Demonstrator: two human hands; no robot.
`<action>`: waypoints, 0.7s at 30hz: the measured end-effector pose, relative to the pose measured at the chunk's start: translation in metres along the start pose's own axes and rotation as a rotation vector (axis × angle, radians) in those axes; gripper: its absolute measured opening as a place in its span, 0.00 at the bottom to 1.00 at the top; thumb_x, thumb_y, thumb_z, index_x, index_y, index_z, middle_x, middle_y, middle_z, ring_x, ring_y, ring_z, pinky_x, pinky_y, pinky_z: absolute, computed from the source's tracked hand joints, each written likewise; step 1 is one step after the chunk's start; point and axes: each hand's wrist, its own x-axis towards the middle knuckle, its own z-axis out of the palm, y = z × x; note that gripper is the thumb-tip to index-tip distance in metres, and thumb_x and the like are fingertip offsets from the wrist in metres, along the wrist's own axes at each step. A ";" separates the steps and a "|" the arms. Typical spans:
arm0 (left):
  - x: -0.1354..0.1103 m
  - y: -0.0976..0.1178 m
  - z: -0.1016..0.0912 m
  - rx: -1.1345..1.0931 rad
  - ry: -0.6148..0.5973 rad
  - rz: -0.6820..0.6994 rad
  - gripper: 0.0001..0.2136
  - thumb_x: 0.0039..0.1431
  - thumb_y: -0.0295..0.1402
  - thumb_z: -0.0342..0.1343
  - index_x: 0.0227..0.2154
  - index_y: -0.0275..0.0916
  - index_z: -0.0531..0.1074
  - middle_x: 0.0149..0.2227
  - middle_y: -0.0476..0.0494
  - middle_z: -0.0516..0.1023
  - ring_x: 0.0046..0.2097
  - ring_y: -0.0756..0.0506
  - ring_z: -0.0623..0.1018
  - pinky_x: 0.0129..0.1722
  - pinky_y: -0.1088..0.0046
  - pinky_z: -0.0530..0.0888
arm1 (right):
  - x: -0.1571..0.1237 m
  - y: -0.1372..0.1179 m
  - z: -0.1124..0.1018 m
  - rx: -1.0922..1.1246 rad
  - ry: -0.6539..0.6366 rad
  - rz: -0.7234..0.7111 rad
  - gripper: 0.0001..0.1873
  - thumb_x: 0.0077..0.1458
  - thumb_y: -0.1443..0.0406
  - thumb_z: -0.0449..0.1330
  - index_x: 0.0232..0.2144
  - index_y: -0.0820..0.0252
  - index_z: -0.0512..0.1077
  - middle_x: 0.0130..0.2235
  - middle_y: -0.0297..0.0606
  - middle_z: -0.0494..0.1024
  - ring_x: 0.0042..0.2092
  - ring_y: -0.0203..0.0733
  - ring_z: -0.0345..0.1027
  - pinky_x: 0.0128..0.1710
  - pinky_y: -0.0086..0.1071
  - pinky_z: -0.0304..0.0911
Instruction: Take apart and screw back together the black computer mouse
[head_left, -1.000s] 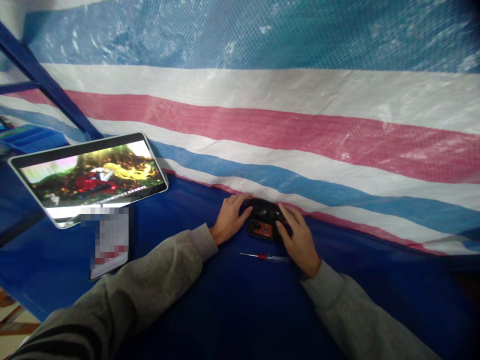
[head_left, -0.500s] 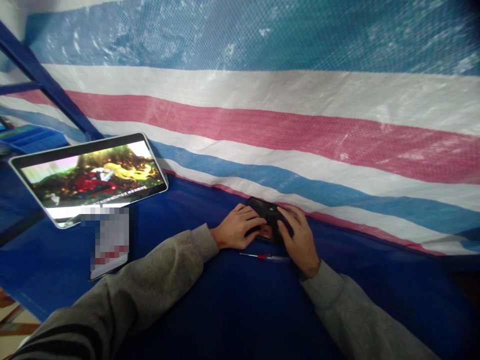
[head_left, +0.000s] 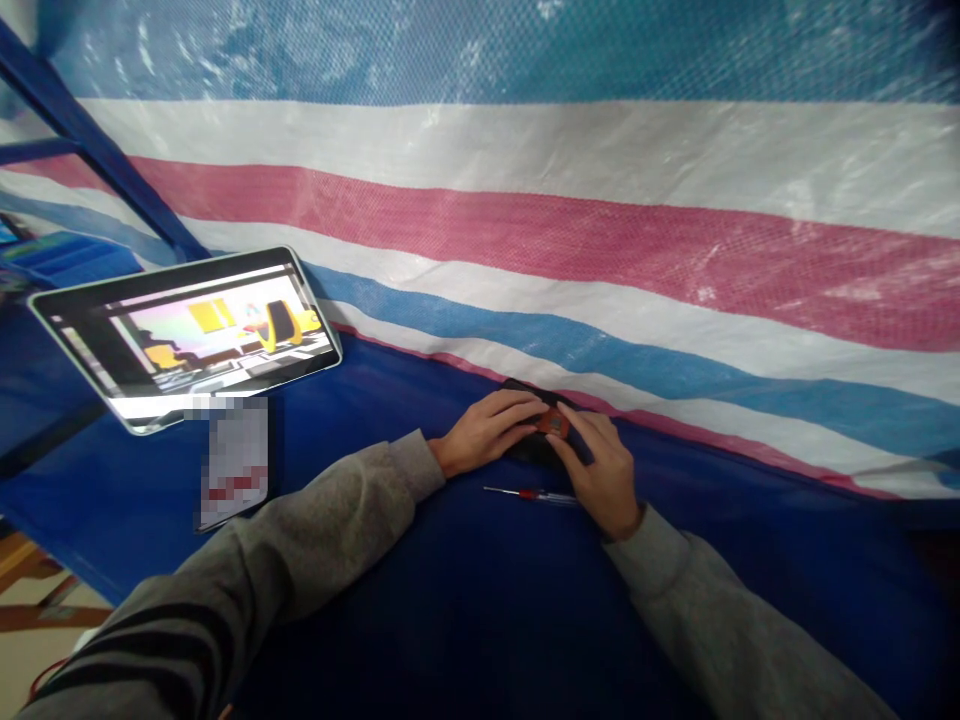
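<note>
Between my two hands is a small flat orange-red piece (head_left: 553,424) with a dark patch in its middle, perhaps a circuit board. My left hand (head_left: 491,432) has its fingers pressed together at the piece's left edge. The thumb and forefinger of my right hand (head_left: 602,470) pinch its right side. Beneath and behind it lies a black object (head_left: 531,449), mostly covered by my hands, so its kind is unclear. A screwdriver (head_left: 529,494) with a red and clear handle lies just in front, its handle end near my right wrist.
A tablet (head_left: 225,335) playing a video leans at the left on the blue tabletop (head_left: 420,590). In front of it stands a phone (head_left: 238,465) with a blurred-out screen, near my left sleeve. Striped plastic sheeting (head_left: 525,230) rises along the table's back edge.
The orange-red piece, earlier low at the front of the black object, is now higher and further right between my fingertips. My view has tilted slightly. The tablet's picture has changed.
</note>
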 end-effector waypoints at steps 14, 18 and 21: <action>-0.014 -0.007 0.010 -0.194 0.026 -0.068 0.19 0.66 0.26 0.50 0.58 0.46 0.66 0.61 0.39 0.61 0.56 0.43 0.73 0.44 0.69 0.82 | -0.004 -0.001 0.002 0.081 0.037 0.011 0.20 0.56 0.66 0.62 0.52 0.61 0.72 0.42 0.45 0.78 0.43 0.46 0.72 0.45 0.41 0.67; -0.015 -0.010 0.008 -0.132 -0.012 -0.021 0.21 0.67 0.25 0.48 0.60 0.46 0.63 0.62 0.38 0.61 0.57 0.42 0.73 0.48 0.68 0.81 | -0.003 0.000 0.002 0.066 0.028 0.018 0.20 0.56 0.66 0.62 0.52 0.60 0.72 0.43 0.45 0.78 0.43 0.46 0.73 0.46 0.41 0.67; -0.013 -0.011 0.006 -0.109 0.005 -0.004 0.22 0.66 0.25 0.50 0.61 0.46 0.62 0.61 0.38 0.61 0.56 0.43 0.73 0.49 0.67 0.80 | -0.004 0.000 0.002 0.055 0.016 0.031 0.20 0.57 0.65 0.61 0.53 0.60 0.72 0.43 0.45 0.78 0.44 0.46 0.73 0.47 0.41 0.67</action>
